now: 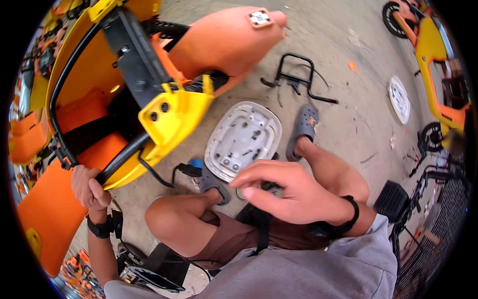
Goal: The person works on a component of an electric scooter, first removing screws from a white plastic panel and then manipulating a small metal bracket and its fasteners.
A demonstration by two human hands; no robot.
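My left hand (89,188) is closed round the lower corner of a black tube frame (59,119) on an orange and yellow bike body (174,134). A yellow bracket with dark bolts sits just right of that hand. My right hand (286,192) hovers over my lap, thumb and forefinger apart, the other fingers partly hidden; nothing shows in it. Just beyond it on the floor lies a white oval plastic tray (214,149) with several screws and small dark parts inside. A black cable with a plug (189,169) hangs beside my left shin.
A bent black tube bracket (311,74) lies on the concrete floor ahead. Farther right is a second white oval tray (398,99). Another yellow and orange bike (433,55) stands at the right edge, near a black pedal-like block (392,199). Many orange parts crowd the left.
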